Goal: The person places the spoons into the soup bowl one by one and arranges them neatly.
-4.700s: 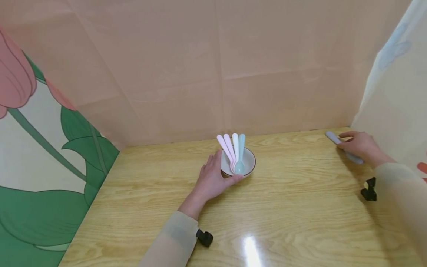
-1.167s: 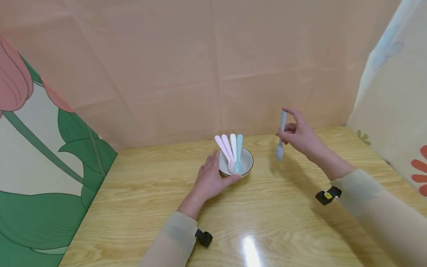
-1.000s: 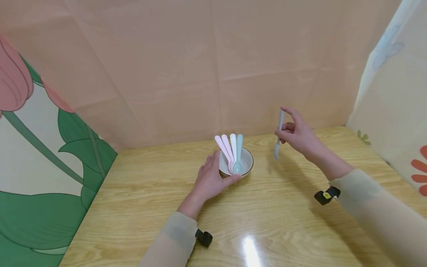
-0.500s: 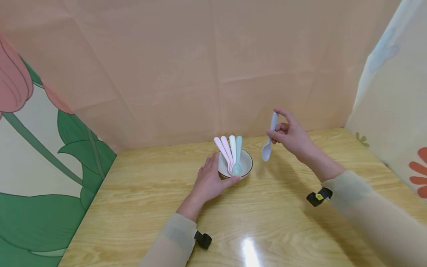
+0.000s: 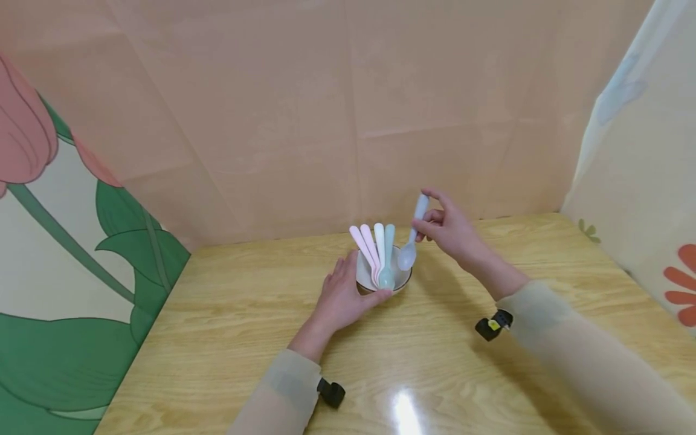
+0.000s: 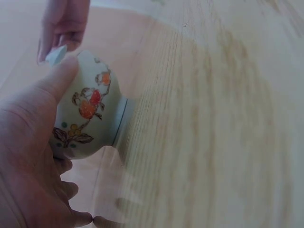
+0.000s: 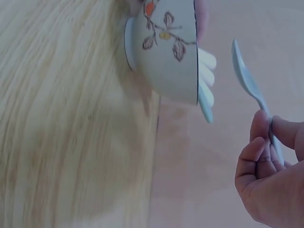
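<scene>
With thumb and fingers spread around its near left side, my left hand holds a white bowl on the table. In the left wrist view the bowl shows painted fruit and leaves. Two pink spoons, a white spoon and a pale green spoon lean in it, handles up. My right hand pinches a pale lavender-grey spoon by its handle, head down, over the bowl's right side. The right wrist view shows this spoon apart from the bowl.
The wood-grain table reaches back to a draped peach-coloured sheet. A panel with tulips and leaves lines the left; a pale panel with red petals stands at the right. A black camera sits at the left wrist.
My right hand picked up the lavender-grey spoon from the table's far right, turned it upright and carried it left to the bowl. The left hand stays on the bowl.
</scene>
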The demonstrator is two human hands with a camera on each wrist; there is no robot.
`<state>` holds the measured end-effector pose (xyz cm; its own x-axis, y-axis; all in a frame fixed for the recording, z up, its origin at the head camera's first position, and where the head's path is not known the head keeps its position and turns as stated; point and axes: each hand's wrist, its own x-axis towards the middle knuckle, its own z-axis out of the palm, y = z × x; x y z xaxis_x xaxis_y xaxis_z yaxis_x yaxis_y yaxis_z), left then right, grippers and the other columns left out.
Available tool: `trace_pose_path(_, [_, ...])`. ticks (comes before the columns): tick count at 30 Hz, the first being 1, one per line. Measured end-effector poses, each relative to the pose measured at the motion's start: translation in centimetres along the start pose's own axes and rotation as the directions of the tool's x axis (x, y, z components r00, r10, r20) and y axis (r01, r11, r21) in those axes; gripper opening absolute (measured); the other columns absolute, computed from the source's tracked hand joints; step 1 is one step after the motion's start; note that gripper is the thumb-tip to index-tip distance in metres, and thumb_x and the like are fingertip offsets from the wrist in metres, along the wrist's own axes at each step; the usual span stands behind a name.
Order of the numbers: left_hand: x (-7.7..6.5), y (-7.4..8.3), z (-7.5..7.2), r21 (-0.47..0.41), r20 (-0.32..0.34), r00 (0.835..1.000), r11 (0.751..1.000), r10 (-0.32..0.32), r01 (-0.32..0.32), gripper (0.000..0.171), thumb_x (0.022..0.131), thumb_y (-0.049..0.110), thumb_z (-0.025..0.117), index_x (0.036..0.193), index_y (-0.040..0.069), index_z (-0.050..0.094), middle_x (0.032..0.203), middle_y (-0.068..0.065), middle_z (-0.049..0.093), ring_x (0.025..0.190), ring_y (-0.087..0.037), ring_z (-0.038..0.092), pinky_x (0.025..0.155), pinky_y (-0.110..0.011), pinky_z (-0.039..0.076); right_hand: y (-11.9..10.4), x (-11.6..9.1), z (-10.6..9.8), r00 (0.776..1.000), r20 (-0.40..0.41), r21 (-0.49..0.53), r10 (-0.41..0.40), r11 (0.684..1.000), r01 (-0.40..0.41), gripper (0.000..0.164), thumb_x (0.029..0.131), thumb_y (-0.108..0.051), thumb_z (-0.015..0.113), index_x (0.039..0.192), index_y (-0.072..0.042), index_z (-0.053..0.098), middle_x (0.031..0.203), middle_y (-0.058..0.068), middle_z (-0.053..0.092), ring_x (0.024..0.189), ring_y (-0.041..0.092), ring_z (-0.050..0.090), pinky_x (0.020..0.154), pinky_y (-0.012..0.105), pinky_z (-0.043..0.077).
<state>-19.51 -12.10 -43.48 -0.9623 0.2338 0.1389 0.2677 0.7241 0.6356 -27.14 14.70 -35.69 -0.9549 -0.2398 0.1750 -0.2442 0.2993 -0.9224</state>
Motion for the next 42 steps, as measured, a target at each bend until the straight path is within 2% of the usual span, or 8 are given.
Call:
trace_pose_path(8, [-0.1, 0.0, -0.2, -0.009, 0.007, 1.0, 1.0, 0.0, 0.0, 0.113, 0.093, 0.071, 0.078, 0.175, 0.016, 0.023, 0.178, -0.008, 0.034, 0.167, -0.043, 0.019, 0.129, -0.069, 0.02, 0.1, 0.1, 1.9, 1.0, -0.008, -0.021, 0.017, 1.0, -0.018, 0.08, 0.108, -0.016, 0.074, 0.174, -0.013, 0.027, 0.096, 0.016, 0.073, 0.087, 0.031, 0.072, 0.071, 0.03, 0.049])
trace_pose_path(12, [-0.2, 0.0, -0.3, -0.013, 0.004, 1.0, 1.0, 0.003, -0.003, 0.112, 0.094, 0.071, 0.077, 0.176, 0.017, 0.022, 0.178, -0.008, 0.033, 0.167, -0.043, 0.019, 0.129, -0.07, 0.019, 0.4, 0.2, 2.6, 1.0, -0.009, -0.037, 0.015, 0.999, -0.015, 0.08, 0.107, -0.017, 0.076, 0.172, -0.012, 0.031, 0.094, 0.018, 0.074, 0.085, 0.031, 0.07, 0.075, 0.031, 0.05])
trace_pose_path(15, [-0.2, 0.0, -0.3, -0.012, 0.007, 1.0, 1.0, 0.0, 0.0, 0.113, 0.094, 0.072, 0.076, 0.176, 0.018, 0.021, 0.179, -0.008, 0.032, 0.167, -0.044, 0.018, 0.129, -0.07, 0.019, 0.8, 0.3, 3.0, 1.0, -0.011, -0.04, 0.017, 0.999, -0.017, 0.079, 0.107, -0.018, 0.077, 0.172, -0.011, 0.032, 0.094, 0.02, 0.073, 0.082, 0.026, 0.067, 0.073, 0.03, 0.049])
trace_pose_path(22, [0.0, -0.1, -0.1, -0.007, 0.002, 1.0, 1.0, 0.005, -0.005, 0.112, 0.093, 0.075, 0.076, 0.176, 0.02, 0.022, 0.178, -0.006, 0.033, 0.166, -0.044, 0.02, 0.128, -0.07, 0.021, 1.2, 0.5, 3.5, 1.0, 0.0, -0.047, 0.026, 0.999, -0.026, 0.08, 0.107, -0.02, 0.078, 0.171, -0.009, 0.032, 0.092, 0.014, 0.072, 0.074, 0.014, 0.054, 0.065, 0.028, 0.04])
trace_pose_path(27, [0.2, -0.2, 0.1, -0.01, -0.003, 1.0, 1.0, 0.017, -0.017, 0.113, 0.093, 0.077, 0.075, 0.175, 0.02, 0.023, 0.178, -0.006, 0.035, 0.166, -0.044, 0.02, 0.128, -0.07, 0.021, 1.4, 0.4, 3.8, 0.999, 0.007, -0.059, 0.039, 0.998, -0.039, 0.08, 0.107, -0.02, 0.077, 0.172, -0.01, 0.032, 0.101, 0.021, 0.072, 0.084, 0.024, 0.061, 0.068, 0.027, 0.044])
trace_pose_path(31, [0.1, -0.2, 0.1, -0.001, 0.006, 1.0, 1.0, 0.002, -0.002, 0.116, 0.092, 0.079, 0.073, 0.176, 0.019, 0.02, 0.18, -0.007, 0.03, 0.167, -0.043, 0.018, 0.129, -0.069, 0.019, 1.7, 0.5, 4.1, 0.999, 0.005, -0.089, 0.052, 0.995, -0.052, 0.08, 0.107, -0.02, 0.077, 0.172, -0.011, 0.032, 0.104, 0.019, 0.073, 0.092, 0.03, 0.065, 0.074, 0.028, 0.049])
trace_pose_path(36, [0.1, 0.0, 0.0, 0.011, 0.02, 1.0, 1.0, -0.018, 0.018, 0.118, 0.093, 0.079, 0.072, 0.177, 0.017, 0.018, 0.181, -0.007, 0.027, 0.168, -0.041, 0.016, 0.13, -0.067, 0.018, 2.1, 0.5, 4.4, 0.998, 0.001, -0.117, 0.056, 0.992, -0.056, 0.078, 0.107, -0.019, 0.076, 0.172, -0.009, 0.033, 0.104, 0.018, 0.074, 0.093, 0.027, 0.067, 0.077, 0.028, 0.051])
trace_pose_path(42, [0.0, 0.2, -0.1, 0.009, 0.02, 1.0, 1.0, -0.01, 0.01, 0.116, 0.094, 0.076, 0.073, 0.177, 0.015, 0.019, 0.18, -0.008, 0.028, 0.167, -0.043, 0.017, 0.129, -0.069, 0.019, 2.4, 0.6, 4.8, 0.999, 0.001, -0.111, 0.044, 0.993, -0.044, 0.077, 0.106, -0.015, 0.077, 0.17, -0.006, 0.035, 0.102, 0.018, 0.074, 0.09, 0.023, 0.065, 0.075, 0.027, 0.051])
